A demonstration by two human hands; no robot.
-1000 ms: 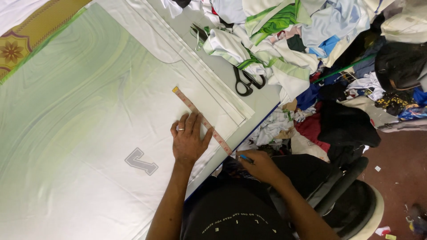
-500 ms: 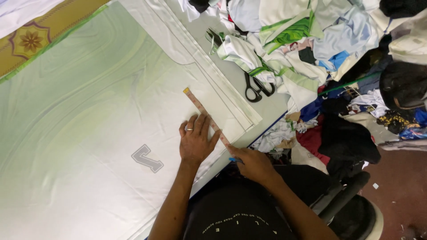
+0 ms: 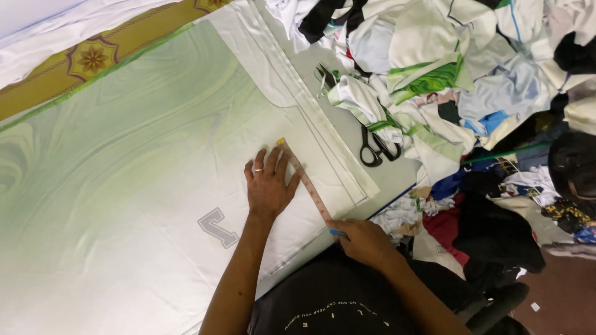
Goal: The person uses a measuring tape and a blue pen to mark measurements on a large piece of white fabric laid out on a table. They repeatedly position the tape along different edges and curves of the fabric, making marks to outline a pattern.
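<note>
A grey tabletop [image 3: 397,177] carries a wide sheet of pale green marbled fabric [image 3: 124,186] that covers most of it, from the far left corner down to the near edge where the person sits. A yellow patterned cloth [image 3: 93,62] lies along the far edge, and a heap of mixed garments [image 3: 434,68] crowds the right end and spills off the right side.

The left hand [image 3: 270,186] lies flat with its fingers spread, pressing a tape ruler [image 3: 304,180] onto the fabric close to the near right edge of the sheet. The ruler runs slantwise from a yellow tip beyond the fingertips down to the right hand [image 3: 363,239]. That hand is closed around a blue pen [image 3: 338,234], its tip at the ruler's lower end.

No drawn line shows clearly beside the ruler, so the marking appears barely begun or too faint to see; the sheet looks uncut along this edge. Black scissors [image 3: 375,149] lie untouched on the bare strip of tabletop just beyond the folded white fabric strips [image 3: 323,136].

Open room lies to the left across the flat sheet. To the right it is tight: the fabric's edge, the scissors and the garment heap are all near.
</note>
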